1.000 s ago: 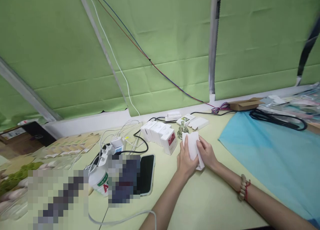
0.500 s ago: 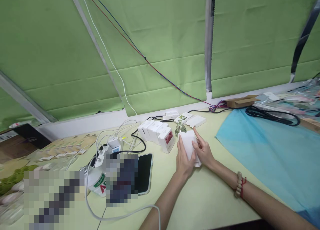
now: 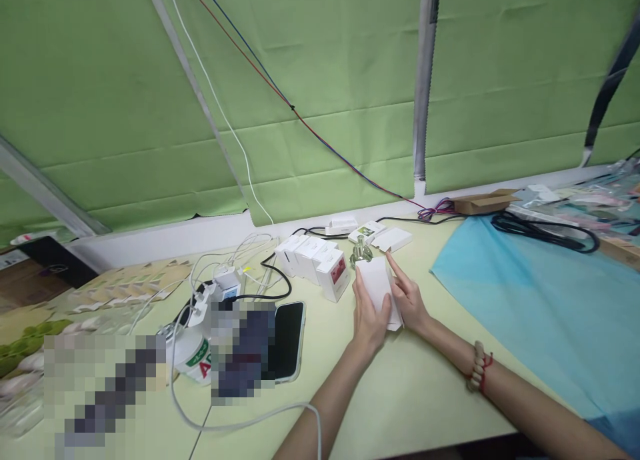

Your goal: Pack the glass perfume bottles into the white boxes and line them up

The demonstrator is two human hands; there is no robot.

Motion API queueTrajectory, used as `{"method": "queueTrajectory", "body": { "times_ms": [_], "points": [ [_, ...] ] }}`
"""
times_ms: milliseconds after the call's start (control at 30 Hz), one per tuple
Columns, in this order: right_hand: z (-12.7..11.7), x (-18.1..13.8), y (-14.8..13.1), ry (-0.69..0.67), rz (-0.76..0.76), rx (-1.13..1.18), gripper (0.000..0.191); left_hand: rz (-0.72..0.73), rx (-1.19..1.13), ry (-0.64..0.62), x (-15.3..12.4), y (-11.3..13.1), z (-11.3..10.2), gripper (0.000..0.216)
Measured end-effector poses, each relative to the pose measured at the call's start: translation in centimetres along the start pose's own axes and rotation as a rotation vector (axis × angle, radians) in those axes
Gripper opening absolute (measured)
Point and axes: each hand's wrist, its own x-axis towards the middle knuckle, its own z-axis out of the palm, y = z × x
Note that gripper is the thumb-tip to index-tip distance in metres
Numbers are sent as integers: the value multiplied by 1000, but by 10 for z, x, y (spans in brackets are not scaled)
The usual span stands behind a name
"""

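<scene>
White box [image 3: 375, 280] — left fingers [image 3: 385, 306] clamped on it; right fingers [image 3: 399, 269] touching, grip unclear — tub [image 3: 191, 357] reads "A".

A bracelet [image 3: 476, 368] of rounded, pale beads rings the right forearm [image 3: 540, 405]; just beside the bracelet, away from the right hand [image 3: 409, 301], sits a thin red string [image 3: 484, 373]. The left forearm [image 3: 327, 393] is bare.

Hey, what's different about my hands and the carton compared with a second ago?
Your right hand now has its index finger stretched forward past the white carton; a second ago it wasn't extended like that. The carton seems slightly turned. Your left hand still holds it. The row of white boxes and the phone stayed put.
</scene>
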Motion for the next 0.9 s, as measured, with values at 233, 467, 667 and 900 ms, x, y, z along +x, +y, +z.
{"method": "queueTrajectory", "body": {
  "times_ms": [233,467,667,900],
  "points": [
    [-4,0,1,21,9,-61,68,-102,74,34,-1,8,0,98],
    [4,5,1,-93,151,153,69,75,-180,90,3,-2,-5,76],
    [6,5,-1,-140,178,214,64,89,-235,91,5,-6,-5,71],
    [9,5,0,-187,169,228,65,116,-170,75,4,-5,-3,73]
  ]
}}
